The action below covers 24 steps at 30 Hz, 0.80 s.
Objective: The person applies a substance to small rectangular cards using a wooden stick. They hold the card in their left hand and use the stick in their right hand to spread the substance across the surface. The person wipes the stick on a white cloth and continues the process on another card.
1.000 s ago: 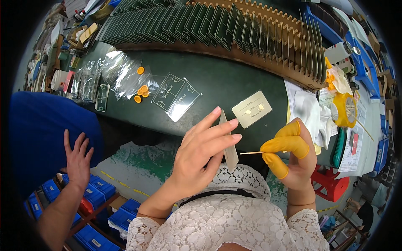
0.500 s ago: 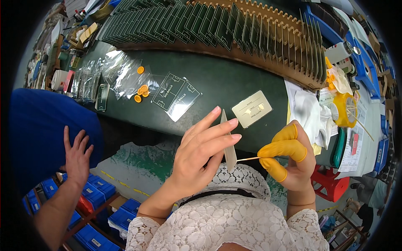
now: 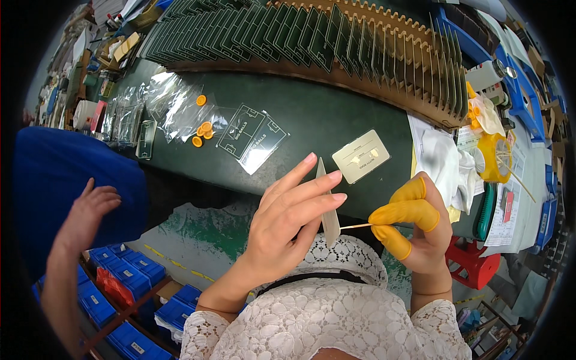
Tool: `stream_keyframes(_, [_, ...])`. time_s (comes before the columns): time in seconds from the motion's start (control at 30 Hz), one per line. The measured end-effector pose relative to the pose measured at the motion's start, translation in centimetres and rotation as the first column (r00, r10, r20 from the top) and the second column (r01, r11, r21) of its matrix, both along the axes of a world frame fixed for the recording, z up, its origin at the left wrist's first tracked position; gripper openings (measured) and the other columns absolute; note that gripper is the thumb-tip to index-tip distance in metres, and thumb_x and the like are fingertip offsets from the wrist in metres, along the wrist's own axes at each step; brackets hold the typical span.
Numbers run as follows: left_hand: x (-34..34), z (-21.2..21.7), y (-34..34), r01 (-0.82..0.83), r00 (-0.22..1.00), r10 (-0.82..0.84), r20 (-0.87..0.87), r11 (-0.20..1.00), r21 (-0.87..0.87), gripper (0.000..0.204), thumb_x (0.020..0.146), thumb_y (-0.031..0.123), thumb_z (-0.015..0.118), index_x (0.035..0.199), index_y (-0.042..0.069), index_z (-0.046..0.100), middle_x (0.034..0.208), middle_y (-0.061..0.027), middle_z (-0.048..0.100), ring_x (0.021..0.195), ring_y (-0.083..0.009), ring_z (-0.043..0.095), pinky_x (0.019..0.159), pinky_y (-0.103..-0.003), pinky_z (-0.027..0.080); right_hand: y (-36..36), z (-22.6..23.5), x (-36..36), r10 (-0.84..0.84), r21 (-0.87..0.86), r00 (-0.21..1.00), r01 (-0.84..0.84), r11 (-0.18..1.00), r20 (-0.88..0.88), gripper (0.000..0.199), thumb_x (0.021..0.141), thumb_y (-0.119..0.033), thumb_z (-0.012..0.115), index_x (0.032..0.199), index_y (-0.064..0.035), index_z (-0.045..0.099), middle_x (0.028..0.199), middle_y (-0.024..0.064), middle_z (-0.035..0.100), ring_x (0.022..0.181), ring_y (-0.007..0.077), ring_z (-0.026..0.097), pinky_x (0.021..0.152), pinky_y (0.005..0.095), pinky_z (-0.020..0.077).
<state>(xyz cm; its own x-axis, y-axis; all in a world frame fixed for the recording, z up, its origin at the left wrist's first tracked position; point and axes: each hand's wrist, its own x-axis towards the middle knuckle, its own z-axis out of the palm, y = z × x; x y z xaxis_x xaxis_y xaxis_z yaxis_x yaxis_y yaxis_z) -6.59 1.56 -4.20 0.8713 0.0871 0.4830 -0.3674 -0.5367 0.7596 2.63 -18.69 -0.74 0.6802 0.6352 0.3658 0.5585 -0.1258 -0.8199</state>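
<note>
Between the fingers of my left hand (image 3: 279, 225) a thin, pale card (image 3: 329, 227) stands nearly edge-on. My right hand (image 3: 423, 225), with yellow finger cots on the thumb and some fingers, pinches a thin wooden stick (image 3: 357, 226). The stick's left tip meets the card's lower part or lies right beside it. Beyond my hands, a cream card (image 3: 360, 159) with rounded corners and pale patches lies flat on the dark green table (image 3: 318, 108). Left of that card is a green-and-white patterned card (image 3: 246, 132), with a clear plastic sleeve by it.
A long brown slotted rack (image 3: 414, 108) full of upright green cards spans the far side. Orange discs (image 3: 206, 127) and clear bags (image 3: 171, 102) lie left. A yellow tape dispenser (image 3: 497, 157) and white cloth (image 3: 441, 156) are right. A blue-clad co-worker's hand (image 3: 90, 213) is at left.
The co-worker's hand at left has shifted left and its fingers have curled. My own hands, the card and the stick hold almost the same place.
</note>
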Motion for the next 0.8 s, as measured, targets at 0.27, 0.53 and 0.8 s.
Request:
stream_keyframes(0.27, [-0.1, 0.02, -0.01, 0.004, 1.0, -0.004, -0.001, 1.0, 0.0, 0.048, 0.076, -0.013, 0.067, 0.118, 0.01, 0.062, 0.128, -0.0102, 0.065, 0.129, -0.0402, 0.052, 0.099, -0.043, 0.044, 0.1, 0.04, 0.01, -0.014, 0.012, 1.0, 0.014, 1.0, 0.001, 0.031, 0.065, 0.001, 0.082, 0.093, -0.0051, 0.07, 0.08, 0.006, 0.057, 0.071, 0.0208, 0.051, 0.061, 0.031, 0.0389])
stream_keyframes(0.53, [-0.08, 0.09, -0.03, 0.012, 1.0, -0.012, 0.003, 1.0, 0.012, 0.047, 0.077, -0.012, 0.066, 0.118, 0.01, 0.063, 0.128, -0.01, 0.065, 0.129, -0.0404, 0.052, 0.099, -0.044, 0.044, 0.1, -0.08, -0.07, -0.027, 0.014, 1.0, 0.026, 1.0, 0.006, 0.031, 0.064, 0.001, 0.083, 0.092, -0.0054, 0.07, 0.08, 0.0055, 0.057, 0.071, 0.0201, 0.051, 0.061, 0.0304, 0.0383])
stream_keyframes(0.8, [-0.13, 0.0, -0.03, 0.013, 1.0, -0.013, 0.009, 1.0, 0.014, 0.045, 0.078, -0.012, 0.066, 0.118, 0.01, 0.063, 0.127, -0.0105, 0.065, 0.128, -0.0408, 0.053, 0.098, -0.044, 0.045, 0.07, -0.14, -0.07, -0.025, 0.012, 1.0, 0.025, 1.0, 0.006, 0.032, 0.064, 0.001, 0.083, 0.092, -0.0052, 0.07, 0.08, 0.0059, 0.057, 0.07, 0.0203, 0.052, 0.06, 0.0306, 0.0383])
